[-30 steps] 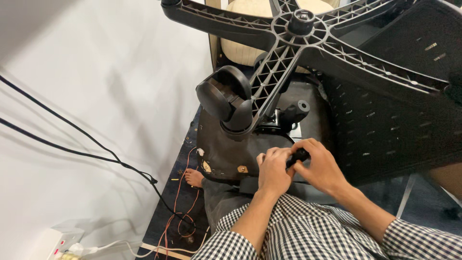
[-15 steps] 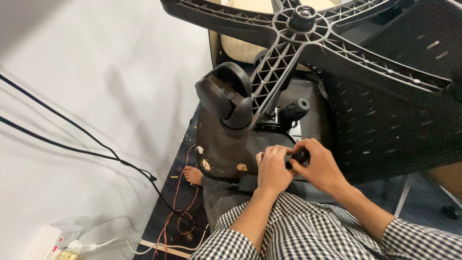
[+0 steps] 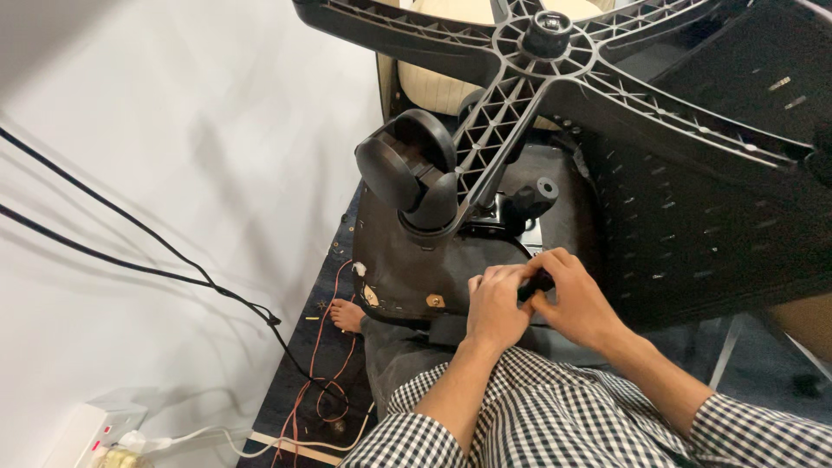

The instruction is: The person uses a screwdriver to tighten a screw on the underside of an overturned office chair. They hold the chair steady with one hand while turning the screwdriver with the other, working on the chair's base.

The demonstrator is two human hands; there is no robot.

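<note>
Left hand (image 3: 496, 305): curled tight around one end of a small black handle (image 3: 537, 282), knuckles up.
Right hand (image 3: 579, 299): closed on the same handle from the other side, touching the left hand.
Handle: on the underside of an overturned office chair's seat (image 3: 407, 269), just below the mechanism.
Star base (image 3: 555, 65): black, ribbed, above the hands.
Caster (image 3: 407, 169): on the near arm.
Cables (image 3: 130, 260): against the white wall.

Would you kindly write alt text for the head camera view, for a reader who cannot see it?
A person's left hand and right hand together grip a small black part on the underside of an overturned office chair. Its black star base and a caster wheel point toward the camera; cables trail beside a white wall.
</note>
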